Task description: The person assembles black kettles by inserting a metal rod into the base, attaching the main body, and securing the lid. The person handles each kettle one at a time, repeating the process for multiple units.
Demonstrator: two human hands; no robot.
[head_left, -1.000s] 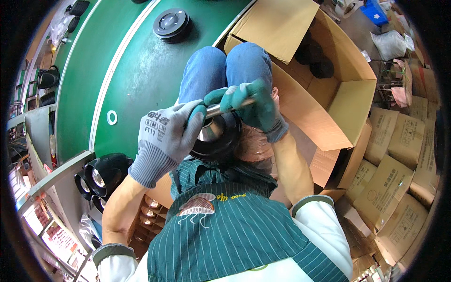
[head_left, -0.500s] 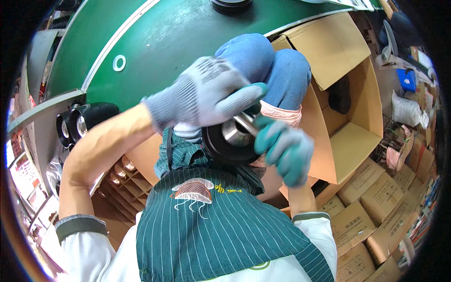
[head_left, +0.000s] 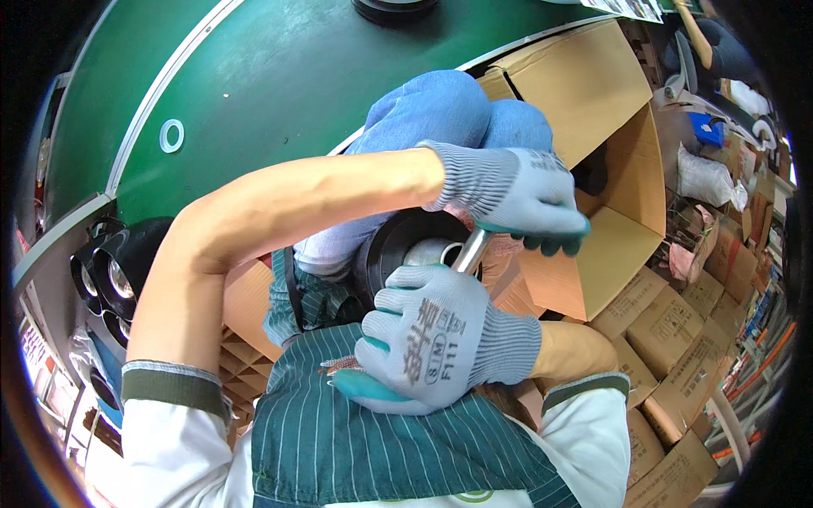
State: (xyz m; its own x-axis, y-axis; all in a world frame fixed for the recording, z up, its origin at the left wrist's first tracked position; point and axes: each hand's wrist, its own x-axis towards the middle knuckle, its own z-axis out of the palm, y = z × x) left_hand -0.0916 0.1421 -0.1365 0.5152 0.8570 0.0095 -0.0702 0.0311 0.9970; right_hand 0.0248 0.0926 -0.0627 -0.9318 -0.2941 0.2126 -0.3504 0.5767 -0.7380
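In my lap sits a black round part (head_left: 373, 254) with a shiny metal cylinder (head_left: 426, 251) at its middle. A slim metal bar (head_left: 471, 252) slants up beside the cylinder. My left hand (head_left: 525, 199), in a grey glove with green fingertips, reaches across the far side and is closed on the bar's upper end. Below it, my right hand (head_left: 436, 343), gloved alike, lies back upward over the near side of the part and the bar's lower end. Its fingers bend downward and the thumb stands apart; what they grip is hidden.
A green work surface (head_left: 279, 110) bears a white ring (head_left: 171, 135) and a black round piece (head_left: 395, 10). An opened cardboard box (head_left: 622, 233) stands right of my knees. Stacked cartons (head_left: 669, 334) fill the right. Black cylindrical housings (head_left: 152, 254) are at the left.
My left hand has swung right across the round part, turning the bar. My right hand has moved left and nearer my body, now back upward over the part's near side.
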